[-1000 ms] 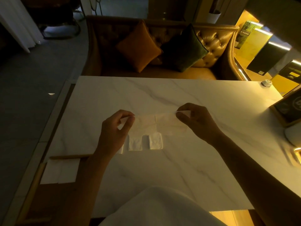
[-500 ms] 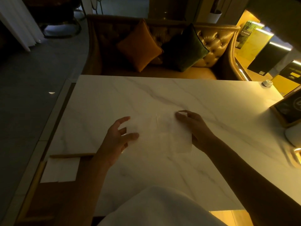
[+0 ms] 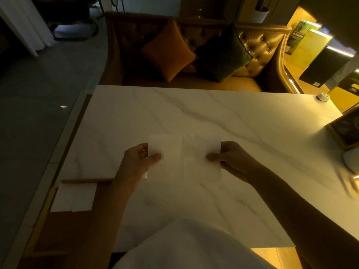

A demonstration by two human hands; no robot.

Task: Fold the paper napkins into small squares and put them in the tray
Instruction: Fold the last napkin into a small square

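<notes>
A white paper napkin (image 3: 184, 158) is spread out as a wide rectangle over the marble table (image 3: 213, 113), with a crease down its middle. My left hand (image 3: 136, 164) pinches its left edge, thumb on top. My right hand (image 3: 231, 162) pinches the right edge the same way. Under the napkin's lower left corner a bit of another white napkin (image 3: 144, 174) shows. At the lower left a wooden tray (image 3: 48, 226) holds folded white napkins (image 3: 73, 197).
A leather sofa (image 3: 258, 47) with an orange cushion (image 3: 169, 49) and a dark green cushion (image 3: 223, 53) stands beyond the table. A small white round object (image 3: 322, 97) sits at the far right corner. A dark framed sign (image 3: 345, 127) stands at the right edge.
The napkin was held up by its top corners, then laid down flat. Both hands have moved to its side edges and pinch it there. Small folded napkins seen earlier are now covered.
</notes>
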